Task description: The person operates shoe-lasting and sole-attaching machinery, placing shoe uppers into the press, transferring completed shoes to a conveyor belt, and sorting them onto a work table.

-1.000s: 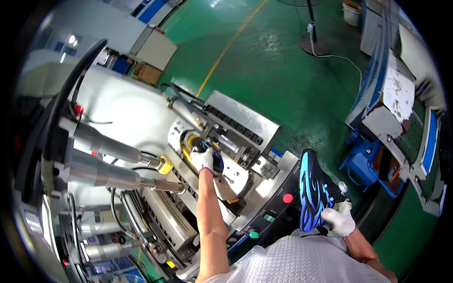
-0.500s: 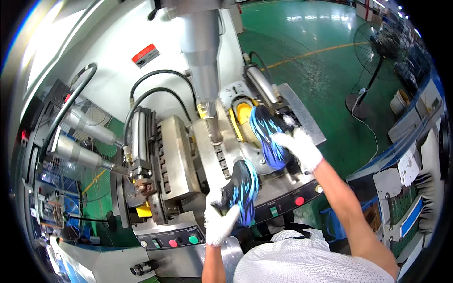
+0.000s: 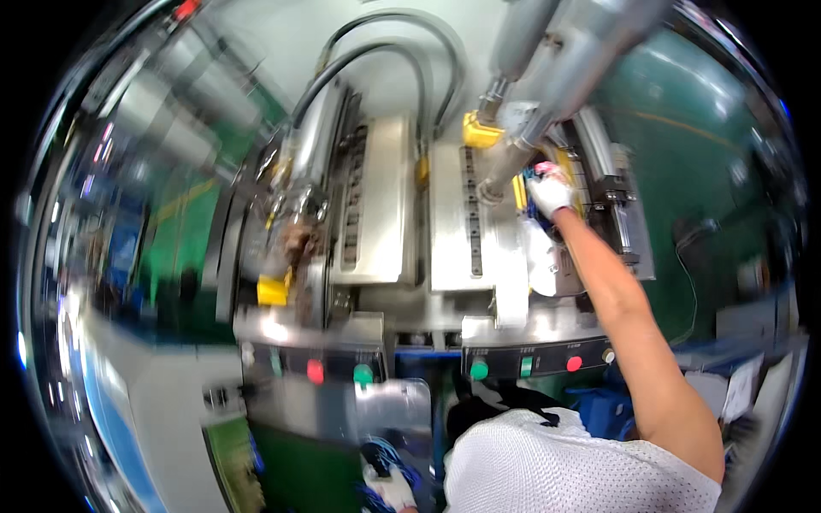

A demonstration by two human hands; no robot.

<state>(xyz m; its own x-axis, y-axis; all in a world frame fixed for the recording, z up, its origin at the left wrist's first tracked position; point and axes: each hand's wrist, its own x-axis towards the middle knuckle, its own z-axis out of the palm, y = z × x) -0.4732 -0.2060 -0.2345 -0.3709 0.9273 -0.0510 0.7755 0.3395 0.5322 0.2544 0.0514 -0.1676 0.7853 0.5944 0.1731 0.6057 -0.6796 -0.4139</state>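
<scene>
The gloved right hand (image 3: 550, 188) is far off on the right, at a dark blue shoe (image 3: 534, 208) in the metal press (image 3: 451, 235). The gloved left hand (image 3: 393, 491) is at the near edge, on a blue and black sports shoe (image 3: 379, 448). It's too blurry to tell if either hand pinches or spreads.

Green floor (image 3: 727, 184) spreads at the right, crossed by a yellow line (image 3: 684, 125). A pale cable (image 3: 687, 269) curves across it below a blurred dark stand (image 3: 687, 229). At the lower right, a blue plastic stool (image 3: 607, 412) stands left of a white sheet (image 3: 742, 386). At the lower left, a pale panel (image 3: 162, 385) with a curved blue edge (image 3: 111, 423) lies near a framed green surface (image 3: 231, 462).
</scene>
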